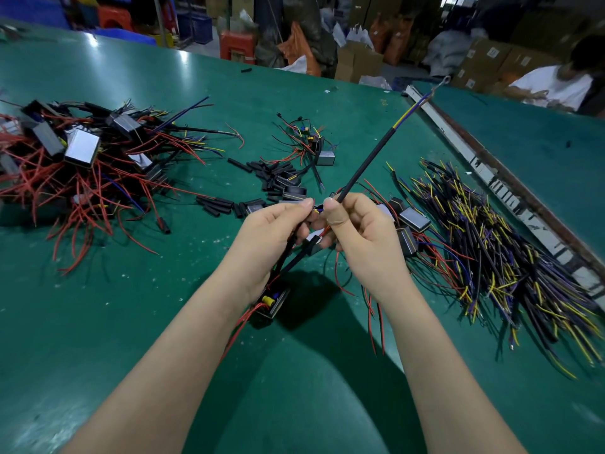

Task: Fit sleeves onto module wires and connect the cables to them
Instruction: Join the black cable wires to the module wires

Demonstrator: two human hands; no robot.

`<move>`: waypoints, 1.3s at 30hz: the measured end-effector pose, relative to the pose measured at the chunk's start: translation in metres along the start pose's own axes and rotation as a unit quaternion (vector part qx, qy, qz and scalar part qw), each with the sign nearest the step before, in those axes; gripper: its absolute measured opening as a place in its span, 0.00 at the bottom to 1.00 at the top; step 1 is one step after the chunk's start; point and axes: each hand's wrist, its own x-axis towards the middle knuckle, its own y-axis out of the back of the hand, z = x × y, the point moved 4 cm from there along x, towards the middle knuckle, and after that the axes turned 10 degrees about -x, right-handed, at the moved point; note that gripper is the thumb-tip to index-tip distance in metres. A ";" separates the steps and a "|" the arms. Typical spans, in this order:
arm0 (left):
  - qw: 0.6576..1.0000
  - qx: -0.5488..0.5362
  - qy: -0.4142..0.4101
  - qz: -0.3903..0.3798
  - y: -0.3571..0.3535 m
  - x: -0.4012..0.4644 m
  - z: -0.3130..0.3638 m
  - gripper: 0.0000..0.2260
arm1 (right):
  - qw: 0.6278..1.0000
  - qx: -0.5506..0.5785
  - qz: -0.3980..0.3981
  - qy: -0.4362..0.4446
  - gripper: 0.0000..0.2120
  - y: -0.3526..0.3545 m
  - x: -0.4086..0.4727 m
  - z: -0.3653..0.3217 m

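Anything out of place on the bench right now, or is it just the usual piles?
Mostly the usual piles. One sleeve lies alone far up the green table, apart from the loose sleeves at centre. The module dangles by its wires below the left hand.

We list a black cable, raised aslant from between the hands toward the upper right, splitting there into yellow and blue cores with a ring terminal at the tip. We list one black module with a yellow part and red wires, hanging below the left wrist. Loose black sleeves lie scattered mid-table. A heap of modules with red wires lies left; a sheaf of black, yellow and blue cables lies right.
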 end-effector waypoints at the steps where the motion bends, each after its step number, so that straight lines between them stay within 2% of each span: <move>1: 1.000 0.003 -0.005 -0.002 0.000 0.000 0.000 0.12 | 1.000 0.000 0.002 0.001 0.07 0.000 0.000 0.000; 4: 0.998 0.016 -0.054 -0.016 -0.001 -0.002 0.003 0.14 | 1.000 -0.006 0.014 0.002 0.07 0.002 0.000 -0.001; 7: 0.986 0.088 -0.140 -0.035 -0.001 -0.005 0.009 0.13 | 1.000 0.000 0.022 -0.010 0.08 0.003 0.000 0.001; 12: 0.939 0.239 -0.244 -0.027 0.000 -0.009 0.011 0.05 | 0.999 0.010 0.022 -0.026 0.09 0.004 0.000 0.002; 16: 0.887 0.323 -0.331 0.005 -0.004 -0.015 0.013 0.09 | 0.999 0.026 0.018 -0.029 0.10 0.001 0.000 0.001; 18: 0.874 0.339 -0.347 0.024 -0.004 -0.017 0.014 0.09 | 0.999 0.036 0.014 -0.030 0.10 -0.001 0.000 0.000; 20: 0.882 0.326 -0.339 0.039 -0.004 -0.017 0.014 0.09 | 0.998 0.046 0.011 -0.029 0.11 -0.002 -0.001 0.000; 22: 0.903 0.289 -0.314 0.043 -0.004 -0.017 0.012 0.09 | 0.998 0.057 0.009 -0.028 0.11 -0.002 -0.001 -0.001; 26: 0.931 0.242 -0.272 0.015 -0.004 -0.015 0.011 0.05 | 0.996 0.075 0.024 -0.042 0.11 0.000 -0.001 -0.001; 32: 0.928 0.255 -0.271 -0.017 -0.003 -0.013 0.010 0.03 | 0.995 0.082 0.041 -0.048 0.11 0.004 0.000 0.002; 39: 0.937 0.230 -0.262 0.003 -0.002 -0.013 0.010 0.03 | 0.998 0.027 0.033 -0.037 0.11 0.003 0.001 0.006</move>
